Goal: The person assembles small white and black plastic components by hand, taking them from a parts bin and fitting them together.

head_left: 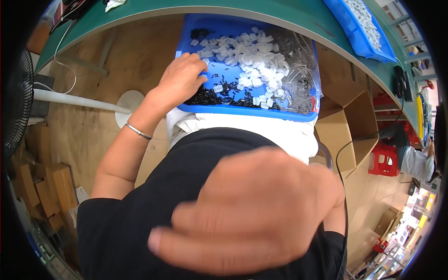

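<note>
A blue tray (212,109) rests on my lap, partly under the table edge. In it lie a heap of small translucent white plastic pieces (263,58), many tiny black parts (205,97) and thin dark wire-like pieces (298,70) in clear plastic along the right side. My left hand (183,77) reaches over the tray's left edge. Its fingers are bent and its thumb is close to the forefinger; whatever may be between them is too small to name. Large and smeared by motion, my right hand (256,210) is raised before my chest, fingers bent, its grip hidden.
The green table (154,5) curves across the far side, bearing a blue bin (368,46) of white pieces at right. A fan (18,102) stands left, above stacked cartons (46,191). At right are an open cardboard box (347,126), a red stool (385,158) and another person (415,161).
</note>
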Motion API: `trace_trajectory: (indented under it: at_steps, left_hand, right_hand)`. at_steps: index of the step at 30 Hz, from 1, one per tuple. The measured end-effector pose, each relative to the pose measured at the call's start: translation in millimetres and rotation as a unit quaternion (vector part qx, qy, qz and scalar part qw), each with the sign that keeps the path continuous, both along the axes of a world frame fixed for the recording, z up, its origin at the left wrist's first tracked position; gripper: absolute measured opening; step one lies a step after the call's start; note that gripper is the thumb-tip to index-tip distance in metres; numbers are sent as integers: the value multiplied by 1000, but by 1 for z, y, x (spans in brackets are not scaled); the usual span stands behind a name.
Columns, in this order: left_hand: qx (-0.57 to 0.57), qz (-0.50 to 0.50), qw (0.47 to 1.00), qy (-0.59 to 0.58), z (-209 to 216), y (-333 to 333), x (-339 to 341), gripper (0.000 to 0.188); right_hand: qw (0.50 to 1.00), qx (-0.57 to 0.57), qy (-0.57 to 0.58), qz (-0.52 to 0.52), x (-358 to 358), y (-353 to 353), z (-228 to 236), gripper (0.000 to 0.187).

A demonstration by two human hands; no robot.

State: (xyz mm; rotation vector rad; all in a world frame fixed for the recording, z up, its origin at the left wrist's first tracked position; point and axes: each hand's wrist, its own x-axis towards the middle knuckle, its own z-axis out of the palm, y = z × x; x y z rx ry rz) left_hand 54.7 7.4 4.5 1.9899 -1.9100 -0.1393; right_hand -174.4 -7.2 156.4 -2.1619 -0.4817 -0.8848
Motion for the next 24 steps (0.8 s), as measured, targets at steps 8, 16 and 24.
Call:
trace_trajectory:
  at_steps: [8, 16, 24]
  left_hand:
    - [8, 0, 1000, -20, -10, -2, 4, 12]
    - [-37, 68, 972, 220, -15, 1, -3, 15]
    - [-8, 45, 938, 344, -11, -9, -10, 20]
  right_hand:
    - [980, 113, -31, 161, -14, 2, 1, 18]
    - [993, 34, -95, 63, -10, -15, -14, 18]
    - [925, -130, 217, -283, 29, -85, -143, 15]
